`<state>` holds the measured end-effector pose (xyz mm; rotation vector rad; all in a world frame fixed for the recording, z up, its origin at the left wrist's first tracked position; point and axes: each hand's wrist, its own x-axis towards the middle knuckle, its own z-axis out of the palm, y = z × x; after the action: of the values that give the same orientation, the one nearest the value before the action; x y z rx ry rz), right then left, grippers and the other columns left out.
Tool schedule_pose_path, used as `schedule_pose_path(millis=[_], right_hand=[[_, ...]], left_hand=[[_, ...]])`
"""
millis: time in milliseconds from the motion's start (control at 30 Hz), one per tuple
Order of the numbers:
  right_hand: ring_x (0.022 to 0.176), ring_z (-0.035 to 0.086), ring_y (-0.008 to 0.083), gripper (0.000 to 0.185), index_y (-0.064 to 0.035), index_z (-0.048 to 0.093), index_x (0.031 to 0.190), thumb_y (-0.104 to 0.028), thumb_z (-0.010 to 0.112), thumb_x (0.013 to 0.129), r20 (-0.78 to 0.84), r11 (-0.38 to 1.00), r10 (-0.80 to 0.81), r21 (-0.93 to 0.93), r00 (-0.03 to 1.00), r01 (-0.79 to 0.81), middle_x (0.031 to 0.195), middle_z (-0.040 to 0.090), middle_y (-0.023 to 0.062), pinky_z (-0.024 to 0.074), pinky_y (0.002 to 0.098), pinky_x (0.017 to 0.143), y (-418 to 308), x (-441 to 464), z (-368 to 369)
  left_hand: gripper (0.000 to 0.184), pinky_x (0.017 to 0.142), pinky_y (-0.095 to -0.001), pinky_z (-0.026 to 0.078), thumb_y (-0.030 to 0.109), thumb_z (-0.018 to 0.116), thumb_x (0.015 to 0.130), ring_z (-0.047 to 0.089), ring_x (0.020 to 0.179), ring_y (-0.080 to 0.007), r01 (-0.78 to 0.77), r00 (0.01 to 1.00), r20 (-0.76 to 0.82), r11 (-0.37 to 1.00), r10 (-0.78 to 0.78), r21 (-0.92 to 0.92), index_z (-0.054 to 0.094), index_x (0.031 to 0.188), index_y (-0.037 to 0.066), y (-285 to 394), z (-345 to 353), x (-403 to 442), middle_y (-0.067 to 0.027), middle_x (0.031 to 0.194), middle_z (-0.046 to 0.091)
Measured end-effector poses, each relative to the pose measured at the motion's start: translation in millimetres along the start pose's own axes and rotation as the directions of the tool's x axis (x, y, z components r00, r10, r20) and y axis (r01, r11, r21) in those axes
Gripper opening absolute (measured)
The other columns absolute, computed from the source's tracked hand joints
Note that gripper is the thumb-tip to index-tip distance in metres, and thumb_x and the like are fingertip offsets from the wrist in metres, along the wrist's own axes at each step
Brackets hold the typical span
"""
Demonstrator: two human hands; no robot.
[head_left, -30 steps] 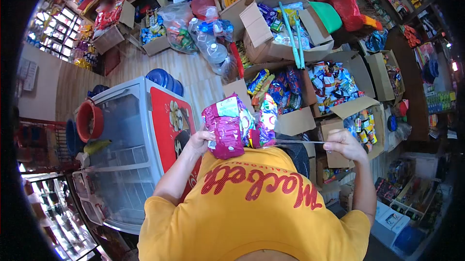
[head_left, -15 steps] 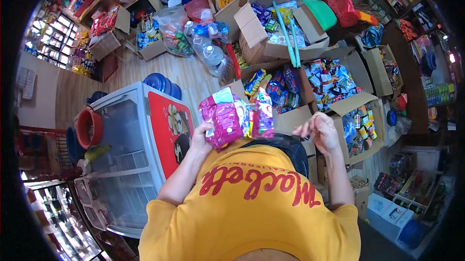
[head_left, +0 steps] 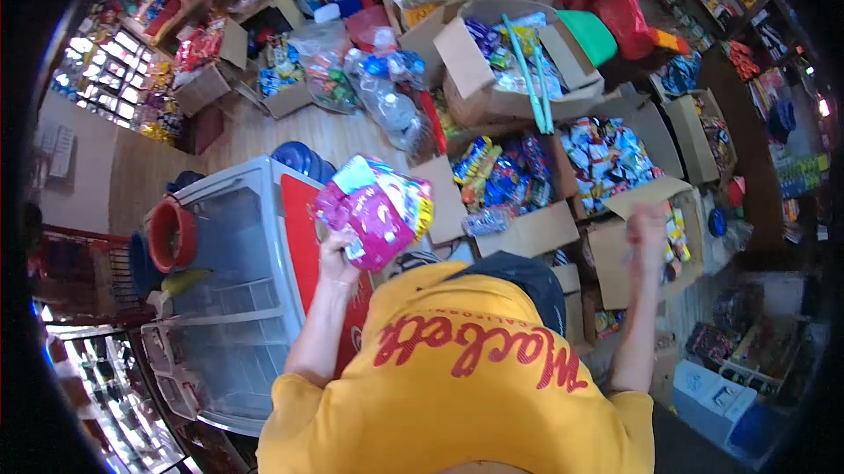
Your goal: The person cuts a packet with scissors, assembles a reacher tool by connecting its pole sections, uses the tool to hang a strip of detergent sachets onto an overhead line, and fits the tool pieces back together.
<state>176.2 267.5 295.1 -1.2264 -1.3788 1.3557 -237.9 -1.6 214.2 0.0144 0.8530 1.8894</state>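
Observation:
My left hand (head_left: 339, 254) is closed on the lower left edge of a magenta plastic pack (head_left: 378, 219) with white and yellow patches. It holds the pack raised in front of the red panel (head_left: 303, 210) of a glass-topped white chest. My right hand (head_left: 647, 226) hangs over the flap of a carton of cans and packs (head_left: 673, 237); motion smears its fingers. Between the hands stands an open carton (head_left: 536, 229) holding blue, red and yellow packets (head_left: 510, 177). A clear, bluish packet (head_left: 486, 222) lies at its near edge.
Another carton of white and blue packets (head_left: 607, 157) is beside it. Behind are a larger carton (head_left: 466, 65) with pale green sticks (head_left: 530, 74) and clear plastic bottles (head_left: 387, 100). An orange-red basin (head_left: 172, 235) sits on the glass-topped chest (head_left: 233, 254) at left.
My left hand has moved left and slightly up with the magenta pack. My right hand has swung right, away from my body, towards the carton of cans.

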Motion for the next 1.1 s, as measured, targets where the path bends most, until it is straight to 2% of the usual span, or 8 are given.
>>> schedule_pose_path(millis=[67,200,333,400,433,567,833,1100], right_hand=[[0.075,0.052,0.0079,0.027,-0.0035,0.059,0.103,-0.010,0.064,0.077,0.256,0.979,-0.161,-0.078,0.953,0.187,0.086,0.057,0.0010,0.0436,0.0224,0.069,2,-12,83],[0.094,0.055,0.0187,0.052,0.0013,0.053,0.116,-0.016,0.072,0.070,0.624,0.896,-0.341,-0.012,0.703,0.445,0.105,0.055,0.0110,0.0448,0.0292,0.080,-19,-30,176],[0.095,0.056,0.0235,0.054,0.0039,0.054,0.113,-0.025,0.071,0.071,0.795,0.937,-0.100,-0.128,0.599,0.325,0.102,0.057,0.0154,0.0448,0.0311,0.078,-39,-41,203],[0.095,0.055,0.0236,0.052,0.0044,0.056,0.110,-0.027,0.071,0.072,0.818,0.938,0.231,-0.332,0.527,0.104,0.098,0.058,0.0150,0.0443,0.0314,0.078,-39,-38,199],[0.080,0.054,0.0125,0.040,0.0004,0.059,0.106,-0.021,0.071,0.074,0.841,0.946,0.029,-0.197,0.540,0.256,0.086,0.057,0.0069,0.0444,0.0310,0.068,-31,-42,198],[0.074,0.047,0.0195,0.021,-0.0035,0.063,0.078,-0.022,0.069,0.074,0.793,0.853,-0.288,-0.042,0.536,0.520,0.076,0.049,0.0066,0.0390,0.0308,0.066,-18,-57,200],[0.081,0.045,0.0261,0.022,-0.0018,0.050,0.060,-0.013,0.069,0.065,0.717,0.668,-0.374,-0.231,0.588,0.707,0.078,0.048,0.0126,0.0374,0.0368,0.069,-46,-77,189],[0.070,0.044,0.0157,0.024,-0.0036,0.048,0.057,-0.010,0.068,0.068,0.799,0.952,-0.186,0.001,0.572,0.307,0.064,0.050,0.0022,0.0341,0.0280,0.069,-37,-69,172]], left_hand=[[0.061,0.088,-0.0398,0.048,0.004,0.054,0.059,0.061,0.093,-0.0245,0.021,0.999,0.032,1.000,-0.020,-0.016,0.045,0.119,0.000,-5,12,-4,-0.0123,0.107,0.059],[0.072,0.090,-0.0401,0.047,-0.001,0.056,0.056,0.059,0.099,-0.0272,0.130,0.966,0.209,0.985,-0.153,0.117,0.039,0.126,0.000,-12,34,-8,-0.0145,0.112,0.056],[0.081,0.095,-0.0387,0.042,0.000,0.063,0.052,0.056,0.106,-0.0251,0.077,0.951,0.270,0.962,-0.150,0.262,0.034,0.128,0.000,-10,79,-27,-0.0145,0.116,0.053],[0.081,0.095,-0.0383,0.042,0.001,0.063,0.053,0.055,0.107,-0.0242,0.070,0.955,0.262,0.962,-0.141,0.263,0.033,0.128,0.000,-12,74,-31,-0.0141,0.116,0.053],[0.080,0.095,-0.0377,0.042,0.001,0.063,0.054,0.054,0.107,-0.0238,0.068,0.951,0.276,0.964,-0.141,0.258,0.033,0.128,0.000,-13,68,-31,-0.0132,0.116,0.053],[0.084,0.097,-0.0360,0.039,0.002,0.065,0.053,0.052,0.110,-0.0230,0.083,0.959,0.237,0.956,-0.153,0.282,0.031,0.130,0.002,-10,66,-37,-0.0119,0.119,0.051],[0.117,0.100,-0.0353,0.034,0.017,0.090,0.044,0.046,0.114,-0.0203,-0.179,0.981,0.171,0.729,0.087,0.661,0.019,0.136,0.001,-14,100,-51,-0.0133,0.125,0.045],[0.103,0.096,-0.0336,0.038,0.017,0.086,0.045,0.049,0.110,-0.0212,-0.300,0.943,0.232,0.308,0.240,0.903,0.031,0.130,0.001,1,137,-54,-0.0130,0.119,0.048]])
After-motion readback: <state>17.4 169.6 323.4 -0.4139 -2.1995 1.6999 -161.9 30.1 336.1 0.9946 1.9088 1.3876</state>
